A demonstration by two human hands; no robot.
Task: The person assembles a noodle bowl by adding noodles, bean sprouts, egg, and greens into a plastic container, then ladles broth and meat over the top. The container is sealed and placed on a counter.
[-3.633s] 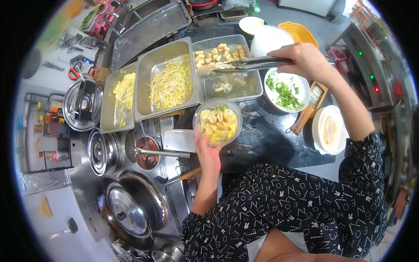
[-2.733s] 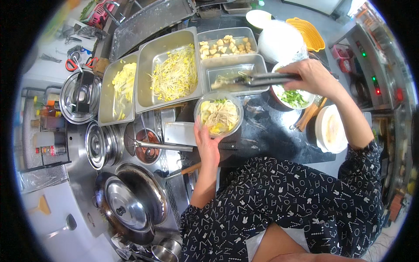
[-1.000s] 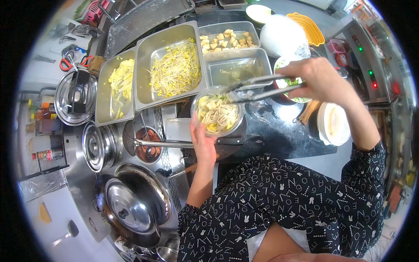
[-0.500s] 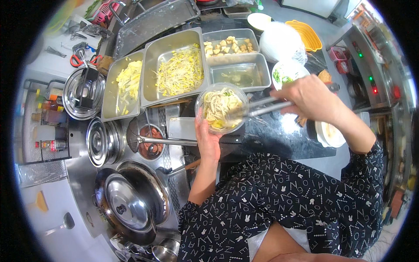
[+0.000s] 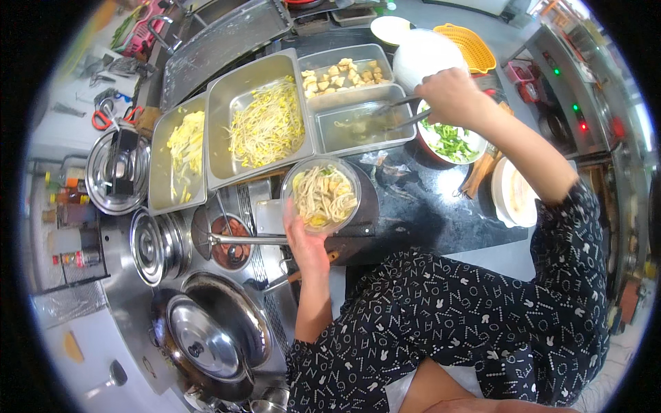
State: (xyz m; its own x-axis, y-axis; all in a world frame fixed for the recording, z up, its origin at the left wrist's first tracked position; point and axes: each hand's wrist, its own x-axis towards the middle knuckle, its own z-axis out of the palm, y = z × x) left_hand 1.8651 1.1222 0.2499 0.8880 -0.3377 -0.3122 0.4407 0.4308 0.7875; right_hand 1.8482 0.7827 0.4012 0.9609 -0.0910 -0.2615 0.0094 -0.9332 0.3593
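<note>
The right hand [image 5: 451,96] grips a pair of dark tongs [image 5: 416,118] near the back end, fingers curled around it. The tongs' long axis runs from the hand at the right toward the left and slightly nearer the body, and the two arms stand spread apart. Their tips are at the front clear tub [image 5: 329,118], where a few pale strands [image 5: 355,127] lie; whether the tips touch the bottom I cannot tell.

The left hand [image 5: 308,244] holds a clear plastic bowl [image 5: 288,191] by its near left side, over the near edge of the table [image 5: 427,224]. The bowl's round mouth faces up, showing a heap of pale strands [image 5: 323,196] with yellow and green bits at the edge.

Behind the front tub is a second tub [image 5: 365,54] of golden chunks. To the left stand a deep metal tray [image 5: 220,117] of bean sprouts and another metal tray [image 5: 162,158] of yellowish leaves. A white bowl [image 5: 475,146] of chopped greens sits just right of the tongs.

The person's black shirt [image 5: 441,303] carries scattered pale letters and rabbit heads. On the rack at far left, bottles [image 5: 76,180] bear coloured labels too small to read.
</note>
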